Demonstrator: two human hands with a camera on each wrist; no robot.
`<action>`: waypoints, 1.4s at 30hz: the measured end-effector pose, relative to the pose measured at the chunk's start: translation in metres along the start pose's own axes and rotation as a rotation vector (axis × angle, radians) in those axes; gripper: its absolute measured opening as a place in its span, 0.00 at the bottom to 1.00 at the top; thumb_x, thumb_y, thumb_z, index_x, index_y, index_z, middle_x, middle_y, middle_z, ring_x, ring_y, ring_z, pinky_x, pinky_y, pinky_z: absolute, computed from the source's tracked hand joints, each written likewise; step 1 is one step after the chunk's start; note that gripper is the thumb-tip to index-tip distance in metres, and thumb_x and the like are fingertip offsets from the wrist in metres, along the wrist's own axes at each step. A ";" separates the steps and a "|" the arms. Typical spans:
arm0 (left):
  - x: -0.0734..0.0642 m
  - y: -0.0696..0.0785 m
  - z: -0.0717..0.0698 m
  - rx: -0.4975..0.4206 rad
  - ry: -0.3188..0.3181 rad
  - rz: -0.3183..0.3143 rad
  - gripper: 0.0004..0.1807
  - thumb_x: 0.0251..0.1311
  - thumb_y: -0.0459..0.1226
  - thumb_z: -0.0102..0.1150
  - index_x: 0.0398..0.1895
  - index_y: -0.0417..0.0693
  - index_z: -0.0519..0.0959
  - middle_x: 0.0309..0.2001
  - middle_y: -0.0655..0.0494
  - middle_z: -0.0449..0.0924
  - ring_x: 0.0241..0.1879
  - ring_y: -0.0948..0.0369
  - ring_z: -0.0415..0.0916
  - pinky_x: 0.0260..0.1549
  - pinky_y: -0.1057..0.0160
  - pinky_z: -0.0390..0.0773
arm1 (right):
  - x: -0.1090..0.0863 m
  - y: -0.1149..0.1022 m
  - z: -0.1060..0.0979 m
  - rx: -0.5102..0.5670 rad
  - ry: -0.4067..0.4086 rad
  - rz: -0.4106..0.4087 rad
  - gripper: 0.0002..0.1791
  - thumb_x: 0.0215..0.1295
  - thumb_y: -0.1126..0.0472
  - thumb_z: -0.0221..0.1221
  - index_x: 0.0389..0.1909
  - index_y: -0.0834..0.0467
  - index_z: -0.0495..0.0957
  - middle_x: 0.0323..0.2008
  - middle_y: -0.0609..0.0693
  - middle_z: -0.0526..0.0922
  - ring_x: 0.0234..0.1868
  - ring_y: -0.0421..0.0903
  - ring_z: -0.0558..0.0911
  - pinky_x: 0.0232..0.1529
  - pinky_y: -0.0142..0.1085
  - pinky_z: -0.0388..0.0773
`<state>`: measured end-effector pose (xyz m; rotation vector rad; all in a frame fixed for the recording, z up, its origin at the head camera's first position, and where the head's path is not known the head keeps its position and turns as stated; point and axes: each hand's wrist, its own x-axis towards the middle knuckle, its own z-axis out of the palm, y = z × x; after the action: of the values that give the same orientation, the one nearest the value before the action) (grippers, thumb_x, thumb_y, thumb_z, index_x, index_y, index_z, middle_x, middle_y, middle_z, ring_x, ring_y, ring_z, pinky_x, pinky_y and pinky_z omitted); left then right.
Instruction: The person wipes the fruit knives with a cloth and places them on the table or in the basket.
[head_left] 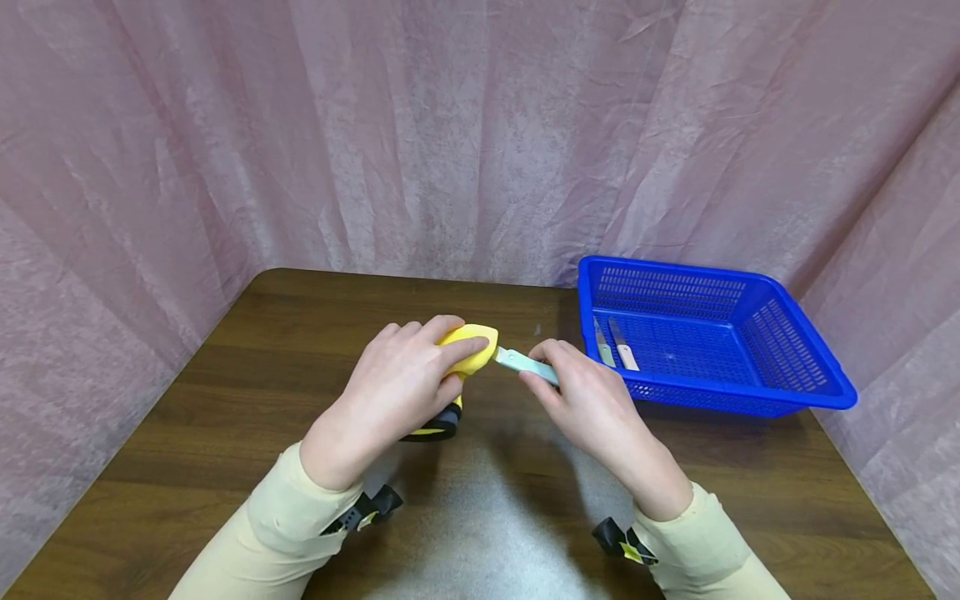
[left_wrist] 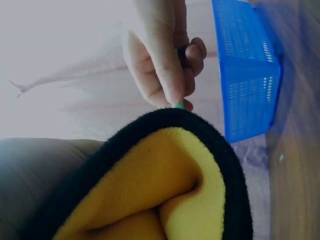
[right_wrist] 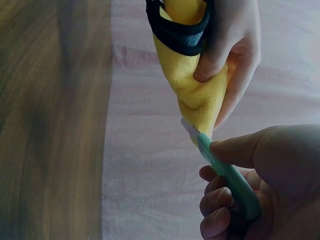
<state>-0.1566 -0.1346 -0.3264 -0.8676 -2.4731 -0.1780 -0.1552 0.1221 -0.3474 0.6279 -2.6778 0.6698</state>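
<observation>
My left hand (head_left: 397,375) grips a folded yellow cloth (head_left: 474,346) with a dark edge, thumb and fingers bunching it above the table. A loose end of the cloth (left_wrist: 150,180) hangs below that hand, its black border filling the lower left wrist view. In my right hand (head_left: 588,400) is a small knife with a mint green handle (right_wrist: 232,182), pinched between thumb and fingers. Its blade (right_wrist: 189,129) points at the cloth and lies against its lower tip in the right wrist view; most of the blade is hidden by the yellow fabric.
A blue plastic basket (head_left: 750,400) stands at the right of the brown wooden table (head_left: 247,400). Inside, at its left end, lie a knife with a green handle (head_left: 606,354) and one with a pale pink handle (head_left: 627,357). Pink curtains (head_left: 450,142) surround the table.
</observation>
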 end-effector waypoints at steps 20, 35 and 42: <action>-0.001 -0.013 -0.002 -0.014 -0.047 -0.085 0.28 0.58 0.32 0.72 0.63 0.61 0.89 0.60 0.49 0.85 0.33 0.48 0.82 0.35 0.51 0.77 | 0.000 -0.001 0.000 -0.001 0.015 -0.010 0.07 0.77 0.55 0.69 0.46 0.54 0.84 0.33 0.44 0.79 0.29 0.44 0.75 0.29 0.44 0.75; 0.000 -0.020 -0.004 -0.011 -0.058 -0.119 0.28 0.59 0.33 0.72 0.65 0.60 0.89 0.61 0.48 0.86 0.35 0.47 0.83 0.35 0.51 0.78 | 0.000 -0.001 0.000 0.000 0.024 -0.013 0.07 0.77 0.55 0.69 0.46 0.54 0.84 0.33 0.43 0.78 0.29 0.43 0.75 0.29 0.44 0.75; 0.000 -0.024 -0.003 -0.024 -0.079 -0.145 0.28 0.60 0.33 0.71 0.65 0.61 0.88 0.60 0.48 0.85 0.36 0.47 0.83 0.36 0.49 0.78 | 0.000 -0.001 -0.001 0.000 0.029 -0.017 0.07 0.77 0.55 0.69 0.46 0.54 0.84 0.33 0.44 0.79 0.29 0.44 0.75 0.29 0.45 0.75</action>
<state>-0.1697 -0.1546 -0.3226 -0.7179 -2.6143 -0.2279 -0.1543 0.1218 -0.3465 0.6354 -2.6426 0.6687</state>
